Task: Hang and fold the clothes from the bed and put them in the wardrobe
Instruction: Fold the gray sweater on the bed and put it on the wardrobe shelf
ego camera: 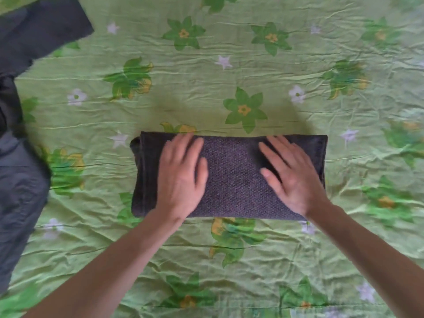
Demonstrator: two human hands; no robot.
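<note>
Both hands, left hand (181, 177) and right hand (291, 177), press flat on folded garment (234, 180).

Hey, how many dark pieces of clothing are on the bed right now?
2, maybe more. A folded dark knit garment lies mid-bed under both flat hands. Unfolded dark clothing sprawls along the left edge; cropped, so it may be several pieces.

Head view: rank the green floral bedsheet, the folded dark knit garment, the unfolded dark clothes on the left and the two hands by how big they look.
1. Green floral bedsheet, filling the frame.
2. Unfolded dark clothes, partly cut off by the frame edge, so only roughly ranked.
3. Folded dark knit garment.
4. Left hand and right hand: alike, no ranking.
</note>
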